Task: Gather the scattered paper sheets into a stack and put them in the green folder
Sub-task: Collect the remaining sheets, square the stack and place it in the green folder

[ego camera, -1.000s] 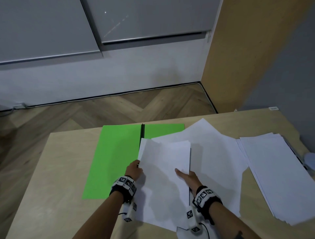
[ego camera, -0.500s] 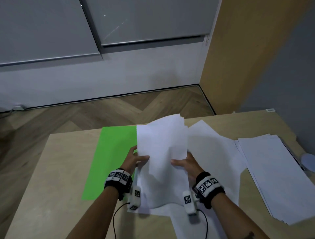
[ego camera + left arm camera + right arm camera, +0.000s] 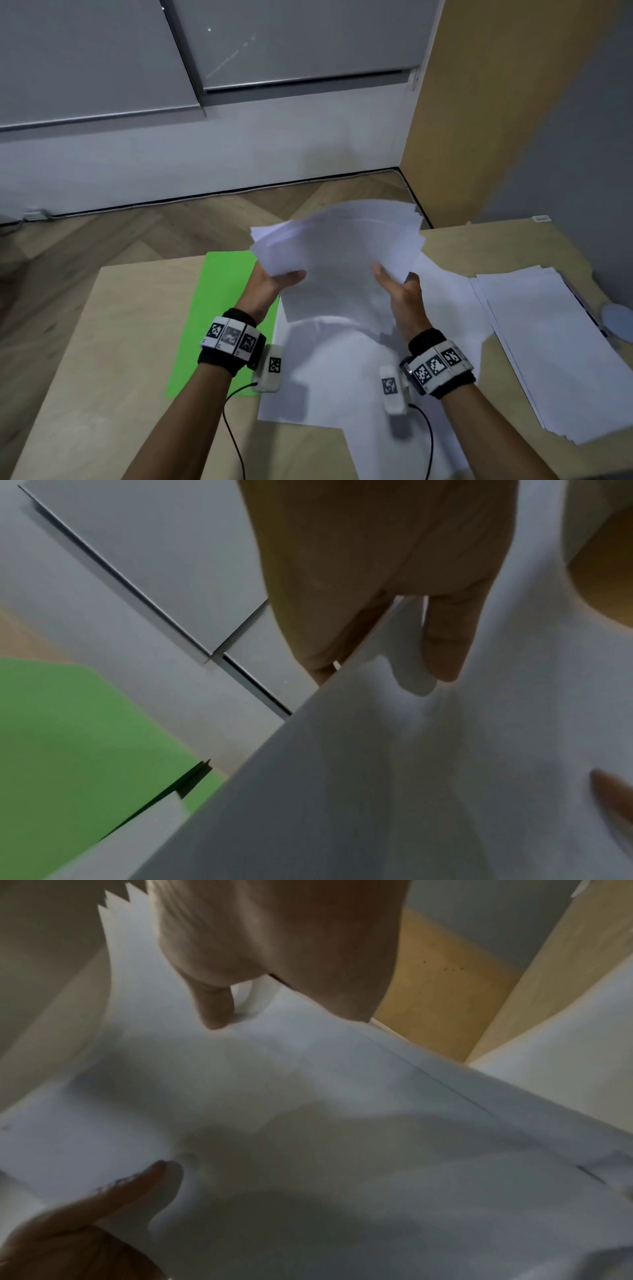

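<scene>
Both hands, left (image 3: 274,284) and right (image 3: 400,291), pinch sheets (image 3: 342,253) by side edges, raised above desk (image 3: 102,342), likely to square them; folder (image 3: 219,308) lies beneath; more paper (image 3: 555,349) at right.

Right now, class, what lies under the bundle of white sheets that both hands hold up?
Below the lifted bundle of white paper sheets more loose white sheets lie on the light wooden table, overlapping the right edge of the flat green folder. What those sheets cover is hidden.
</scene>
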